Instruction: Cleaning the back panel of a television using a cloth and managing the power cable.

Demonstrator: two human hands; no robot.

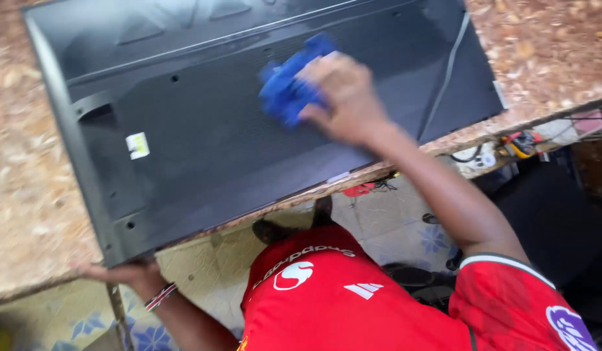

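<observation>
The speckled brown stone-patterned surface (28, 169) filled most of the view, and it carried the large flat black plastic back panel of a screen (203, 130), which lay face down and slanted across it. The panel's near corner stuck out past the surface's front edge, above the pale tiled floor with blue flower prints (203, 266). Your red short-sleeved shirt (340, 305) showed at the bottom of the view.

On the panel, a thin grey cable (448, 71) ran down its right part, and a small white-and-yellow sticker (138, 145) sat on its left part, beside a recessed grip.

Your right hand (343, 97) lay on the middle of the panel, its fingers closed around a crumpled bright blue cloth (288, 84) and pressing it flat against the black plastic. The cloth was blurred, so its folds could not be made out.

Your left hand (122, 272) was under the panel's overhanging near corner, fingers spread fairly wide and touching its lower edge; I could not tell whether it gripped the edge or only steadied it. A striped band (160, 296) circled that wrist.

Past the surface's right edge, 1 small yellow-and-red tool (520, 143) lay among dark wires.
</observation>
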